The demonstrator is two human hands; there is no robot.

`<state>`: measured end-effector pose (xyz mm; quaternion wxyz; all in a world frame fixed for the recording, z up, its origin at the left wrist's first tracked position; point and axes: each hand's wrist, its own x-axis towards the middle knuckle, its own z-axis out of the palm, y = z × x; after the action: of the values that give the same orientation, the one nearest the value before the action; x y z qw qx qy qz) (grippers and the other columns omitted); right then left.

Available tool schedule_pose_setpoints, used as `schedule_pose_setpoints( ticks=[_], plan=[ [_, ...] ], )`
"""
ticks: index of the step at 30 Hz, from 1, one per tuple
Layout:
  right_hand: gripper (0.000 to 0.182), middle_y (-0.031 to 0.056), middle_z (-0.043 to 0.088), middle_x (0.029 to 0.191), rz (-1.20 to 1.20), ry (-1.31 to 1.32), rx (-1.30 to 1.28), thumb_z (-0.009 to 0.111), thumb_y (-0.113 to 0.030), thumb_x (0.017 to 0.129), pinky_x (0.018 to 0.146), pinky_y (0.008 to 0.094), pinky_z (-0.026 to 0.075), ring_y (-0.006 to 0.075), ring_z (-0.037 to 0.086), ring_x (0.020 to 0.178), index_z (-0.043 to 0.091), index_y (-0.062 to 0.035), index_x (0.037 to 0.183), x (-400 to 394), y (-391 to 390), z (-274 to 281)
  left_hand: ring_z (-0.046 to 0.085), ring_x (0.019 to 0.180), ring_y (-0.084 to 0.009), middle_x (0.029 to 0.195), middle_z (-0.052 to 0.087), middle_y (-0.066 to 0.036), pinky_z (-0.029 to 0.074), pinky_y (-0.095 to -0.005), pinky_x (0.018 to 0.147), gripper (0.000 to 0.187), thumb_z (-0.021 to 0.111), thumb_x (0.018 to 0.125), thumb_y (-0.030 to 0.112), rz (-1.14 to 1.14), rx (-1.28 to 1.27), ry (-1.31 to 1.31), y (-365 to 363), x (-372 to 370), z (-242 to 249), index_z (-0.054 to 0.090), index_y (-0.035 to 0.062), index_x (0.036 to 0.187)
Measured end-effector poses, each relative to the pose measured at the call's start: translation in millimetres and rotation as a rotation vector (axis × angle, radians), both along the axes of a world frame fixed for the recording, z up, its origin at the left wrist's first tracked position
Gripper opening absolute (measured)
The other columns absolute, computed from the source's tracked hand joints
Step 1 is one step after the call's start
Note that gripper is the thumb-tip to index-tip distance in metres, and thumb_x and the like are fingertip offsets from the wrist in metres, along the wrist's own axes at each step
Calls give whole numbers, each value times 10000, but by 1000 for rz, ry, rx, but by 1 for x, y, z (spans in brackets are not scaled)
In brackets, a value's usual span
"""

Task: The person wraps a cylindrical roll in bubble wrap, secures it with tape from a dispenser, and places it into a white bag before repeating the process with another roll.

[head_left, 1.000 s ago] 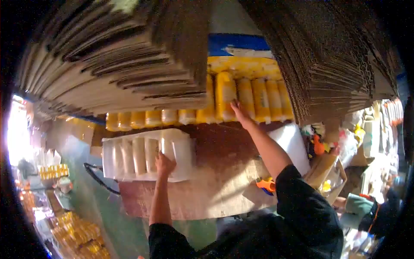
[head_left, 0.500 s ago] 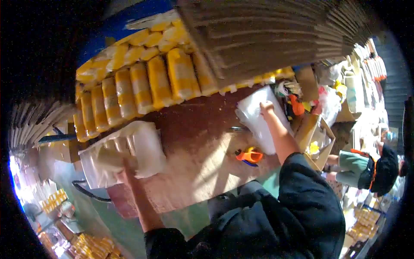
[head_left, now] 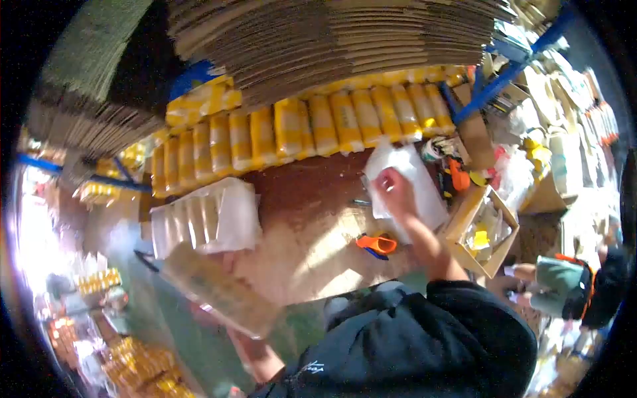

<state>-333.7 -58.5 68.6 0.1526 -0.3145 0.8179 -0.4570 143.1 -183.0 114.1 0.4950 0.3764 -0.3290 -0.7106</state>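
A brown cardboard box (head_left: 222, 288), slightly blurred, is tilted in front of the table's left side. My left hand (head_left: 252, 351) is closed on its lower end, and the fingers are partly hidden behind it. On the right of the table lies a stack of white plastic bags (head_left: 424, 199). My right hand (head_left: 396, 192) is over this stack, its fingers curled together on the top bag. Several brown boxes in a clear plastic wrap (head_left: 206, 215) rest at the table's left. Between the hands sits an orange-and-blue tape dispenser (head_left: 378, 245).
A row of yellow-taped parcels (head_left: 288, 132) lines the table's back beneath stacked flat cardboard (head_left: 371, 40). An open carton (head_left: 488, 232) stands at the right, near a blue rack post (head_left: 504, 73). Another person (head_left: 564, 285) is at the far right.
My left hand has moved down toward my body, bringing the brown box off the wrapped bundle. My right hand has shifted slightly left and down on the bags. The view has swung too.
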Motion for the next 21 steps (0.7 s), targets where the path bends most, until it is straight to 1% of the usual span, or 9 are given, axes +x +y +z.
schedule_pose_setpoints(
  ticks=[3,5,7,9,11,12,15,18,21],
  plan=[
    [163,133,683,919,263,115,90,724,-180,832,757,438,537,357,660,868,675,-54,922,84,-16,3,674,1095,-355,1260,653,-208,570,-501,938,927,699,793,639,-226,252,91,90,-58,0,491,-3,1429],
    [187,173,691,963,559,-39,191,683,-195,855,807,456,538,385,663,935,702,-48,970,122,-6,28,682,1089,-365,1252,661,-211,576,-511,932,963,686,782,685,-356,389,139,137,-88,-8,488,5,1434],
    [235,212,701,1012,710,-83,-61,703,-218,845,831,426,541,376,675,963,722,-16,964,146,18,21,691,1082,-374,1245,670,-213,582,-522,926,999,672,770,731,-417,443,123,169,-109,-14,486,14,1440],
    [254,189,711,1008,706,-349,112,666,-212,894,833,382,540,284,686,943,717,6,1014,142,37,20,656,1148,-381,1294,644,-216,554,-513,984,973,733,782,645,-322,393,-74,197,-127,-17,462,2,1460],
    [249,139,715,980,607,-663,75,645,-208,919,813,353,534,223,671,904,711,1,1036,126,56,16,638,1162,-325,1306,629,-177,531,-469,1020,911,781,801,536,-386,467,156,210,-142,14,450,-3,1456],
    [239,51,694,929,539,-906,75,610,-218,954,768,299,503,145,607,846,713,-32,1062,117,62,16,646,1152,-327,1297,635,-180,547,-465,997,923,790,793,533,-364,469,175,218,-146,20,448,-7,1458],
    [228,2,646,859,475,-1134,31,624,-268,959,660,260,427,112,534,743,671,-48,999,100,64,19,632,1184,-294,1347,605,-166,543,-431,993,886,801,822,430,-521,286,83,226,-134,8,410,-6,1486],
    [218,19,632,827,580,-983,-6,606,-252,985,671,281,445,123,533,741,646,-37,973,97,68,26,562,1268,-275,1405,533,-154,492,-433,1051,890,819,808,155,-446,113,-67,244,-141,13,315,125,1541],
    [204,43,611,803,802,-606,-187,577,-221,1009,698,324,472,127,530,754,628,-24,988,100,83,26,527,1302,-275,1424,505,-137,455,-428,1089,913,823,804,167,-393,65,-109,257,-146,9,290,155,1545]
  ],
)
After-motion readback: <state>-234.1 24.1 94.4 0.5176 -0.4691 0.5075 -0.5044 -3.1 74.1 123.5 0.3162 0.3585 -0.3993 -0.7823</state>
